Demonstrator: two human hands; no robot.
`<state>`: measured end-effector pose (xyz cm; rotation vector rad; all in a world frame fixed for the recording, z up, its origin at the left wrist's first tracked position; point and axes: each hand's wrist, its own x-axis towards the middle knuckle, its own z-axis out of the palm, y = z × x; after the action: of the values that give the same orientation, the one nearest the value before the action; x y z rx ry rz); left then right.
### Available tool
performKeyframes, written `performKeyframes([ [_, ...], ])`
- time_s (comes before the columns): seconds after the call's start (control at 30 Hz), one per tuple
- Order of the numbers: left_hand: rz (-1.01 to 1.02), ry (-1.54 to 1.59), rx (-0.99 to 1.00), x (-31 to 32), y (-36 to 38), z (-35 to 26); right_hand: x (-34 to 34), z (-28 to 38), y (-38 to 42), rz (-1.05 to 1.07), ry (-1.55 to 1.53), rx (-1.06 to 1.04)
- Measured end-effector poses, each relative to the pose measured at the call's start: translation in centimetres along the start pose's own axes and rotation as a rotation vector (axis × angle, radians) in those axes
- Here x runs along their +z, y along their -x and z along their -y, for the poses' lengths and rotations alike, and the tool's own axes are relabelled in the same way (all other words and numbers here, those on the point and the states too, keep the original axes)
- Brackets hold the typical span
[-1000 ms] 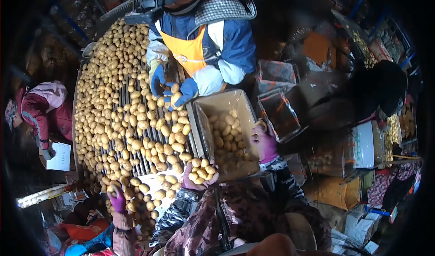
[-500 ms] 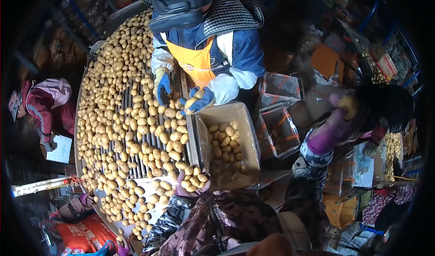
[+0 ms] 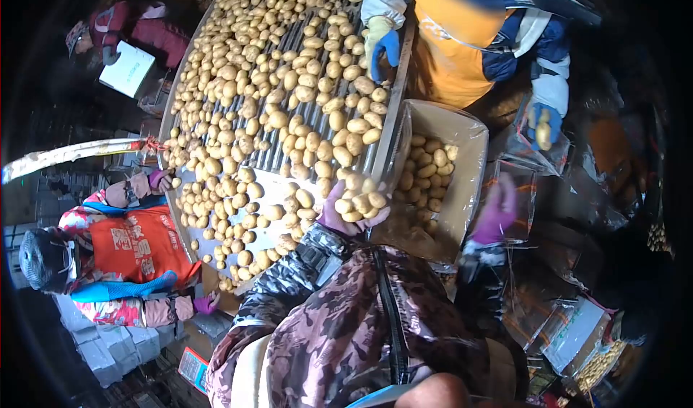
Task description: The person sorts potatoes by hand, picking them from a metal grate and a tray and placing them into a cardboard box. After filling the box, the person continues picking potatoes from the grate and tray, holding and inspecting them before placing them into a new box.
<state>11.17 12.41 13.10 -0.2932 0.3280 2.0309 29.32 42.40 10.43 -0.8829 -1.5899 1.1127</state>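
My left hand (image 3: 334,212), in a purple glove, cups several potatoes (image 3: 361,200) at the near edge of the slatted sorting table (image 3: 278,164). Loose potatoes lie just left of it on a white surface. To the right, my right hand (image 3: 497,209), also gloved in purple, is raised beside a cardboard box (image 3: 469,159). Its fingers look stretched out and somewhat blurred, and no potato shows in them. The box has a clear plastic liner and holds many potatoes (image 3: 431,168).
Across the box stands a co-worker in an orange apron (image 3: 451,44); their blue-gloved hand (image 3: 543,125) holds a potato. Another person in a red apron (image 3: 141,246) works at the left side. Plastic-lined boxes (image 3: 516,191) stand at right. A striped pole (image 3: 79,155) juts in from the left.
My right hand has come back from the far right, where it held up a potato; none shows in it now. My left hand still holds its potatoes. The co-worker's hand moved right with a potato.
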Motion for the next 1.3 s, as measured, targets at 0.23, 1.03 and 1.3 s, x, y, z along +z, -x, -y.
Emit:
performKeyframes([
  [0.23,0.011,-0.913,0.279,1.9,0.0,-1.7,12.0,10.3,12.3,0.491,-0.806,1.063],
  [1.03,1.215,-2.031,0.478,3.3,-1.1,15.7,-2.6,-3.4,24.9,-0.112,-0.706,0.524],
  [1.3,1.233,-1.755,0.042,-3.6,-1.9,26.8,-20.2,-4.4,32.2,-0.503,-0.411,0.955],
])
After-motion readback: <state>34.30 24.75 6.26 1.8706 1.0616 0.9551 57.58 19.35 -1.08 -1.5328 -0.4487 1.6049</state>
